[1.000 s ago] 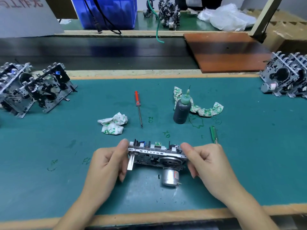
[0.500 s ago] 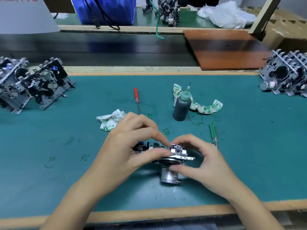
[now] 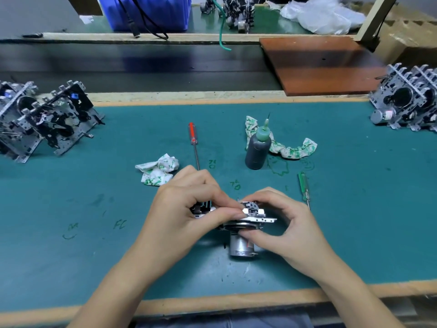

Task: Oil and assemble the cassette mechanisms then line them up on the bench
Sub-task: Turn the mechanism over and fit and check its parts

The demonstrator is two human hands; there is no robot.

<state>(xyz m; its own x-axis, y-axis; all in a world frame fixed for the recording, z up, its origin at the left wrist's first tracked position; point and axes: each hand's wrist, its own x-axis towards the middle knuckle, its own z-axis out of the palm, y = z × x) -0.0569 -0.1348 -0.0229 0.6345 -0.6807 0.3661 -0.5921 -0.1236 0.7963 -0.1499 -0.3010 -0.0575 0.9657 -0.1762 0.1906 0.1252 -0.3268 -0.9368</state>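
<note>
Near the front edge of the green bench point(image 3: 354, 209), both hands are clamped on one cassette mechanism point(image 3: 255, 215). Left hand point(image 3: 189, 209) pins its top plate, probably steadying it, while right hand point(image 3: 283, 223) pinches the end above the motor point(image 3: 240, 247), seemingly seating a part. Oil bottle point(image 3: 257, 150) waits just beyond.

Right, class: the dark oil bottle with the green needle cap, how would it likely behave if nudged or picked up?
The oil bottle stands upright, tall on a narrow base, so a nudge near its top would probably tip it. Being round, it may then roll across the green mat. Its thin needle tip looks easily bent.
</note>
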